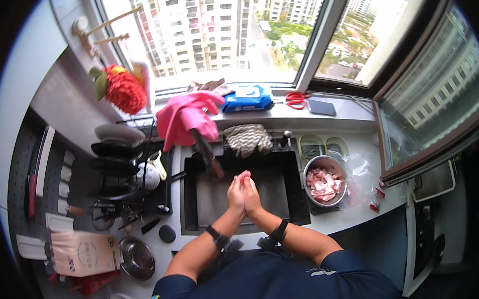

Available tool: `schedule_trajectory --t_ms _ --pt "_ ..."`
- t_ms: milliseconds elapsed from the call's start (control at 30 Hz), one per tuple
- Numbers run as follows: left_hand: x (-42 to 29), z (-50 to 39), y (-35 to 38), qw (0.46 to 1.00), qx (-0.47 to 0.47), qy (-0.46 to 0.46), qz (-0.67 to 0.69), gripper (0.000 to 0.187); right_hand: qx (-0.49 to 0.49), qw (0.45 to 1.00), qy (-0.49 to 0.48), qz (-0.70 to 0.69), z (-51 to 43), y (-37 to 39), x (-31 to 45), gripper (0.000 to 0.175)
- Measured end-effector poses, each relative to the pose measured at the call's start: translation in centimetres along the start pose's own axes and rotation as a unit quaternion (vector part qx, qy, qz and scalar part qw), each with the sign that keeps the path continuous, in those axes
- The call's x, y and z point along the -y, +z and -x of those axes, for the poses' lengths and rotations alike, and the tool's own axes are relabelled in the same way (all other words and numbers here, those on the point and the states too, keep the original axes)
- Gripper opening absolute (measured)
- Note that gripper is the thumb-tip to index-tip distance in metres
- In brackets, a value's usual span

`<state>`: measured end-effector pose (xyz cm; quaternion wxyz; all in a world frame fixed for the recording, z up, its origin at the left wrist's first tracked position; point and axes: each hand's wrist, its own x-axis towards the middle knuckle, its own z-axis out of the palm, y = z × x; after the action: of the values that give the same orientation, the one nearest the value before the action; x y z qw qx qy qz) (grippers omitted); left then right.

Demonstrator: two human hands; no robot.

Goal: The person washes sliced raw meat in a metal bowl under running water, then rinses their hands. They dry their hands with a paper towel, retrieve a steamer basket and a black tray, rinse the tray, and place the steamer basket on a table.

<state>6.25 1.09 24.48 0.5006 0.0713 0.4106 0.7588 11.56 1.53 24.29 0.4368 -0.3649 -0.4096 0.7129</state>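
My left hand (235, 193) and my right hand (253, 196) are pressed palm to palm, fingers pointing away from me. They are above the black sink (191, 204); whatever may lie between the palms is hidden. Just left of my fingertips is the end of a dark faucet (208, 153), somewhat blurred. Pink rubber gloves (188, 119) drape over its upper part. To the right of the sink stands a metal bowl (343, 186) holding chunks of raw meat (323, 184). Both wrists wear black bands.
A dish rack (137, 205) with plates stands left of the sink, near a steel bowl (137, 258). Behind the sink are a zigzag-patterned cloth (248, 138), blue wipes pack (248, 98), red-handled scissors (295, 100) and a phone-like slab (322, 107). An open window sash (434, 132) juts over the right counter.
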Motion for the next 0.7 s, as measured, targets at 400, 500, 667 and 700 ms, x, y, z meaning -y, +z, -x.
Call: schedule_trajectory --t_ms 400,500,667,700 --pt "0.0 1.8 -6.8 0.652 0.079 0.211 -0.724 0.055 -0.004 0.966 0.135 0.222 -2.7 0.2 -3.7 0.037" --pt "-1.1 -0.3 -8.1 0.711 0.081 0.038 -0.698 0.028 0.068 0.944 0.013 0.323 -2.2 1.0 -4.7 0.03" --pt "-1.4 -2.3 -10.3 0.963 0.102 -0.053 -0.245 0.014 0.099 0.984 0.12 0.083 -2.7 2.9 -4.6 0.036" --pt "-1.2 -2.3 -10.6 0.986 0.087 -0.126 -0.063 0.016 0.113 0.984 0.111 0.083 -2.6 3.2 -4.6 0.048"
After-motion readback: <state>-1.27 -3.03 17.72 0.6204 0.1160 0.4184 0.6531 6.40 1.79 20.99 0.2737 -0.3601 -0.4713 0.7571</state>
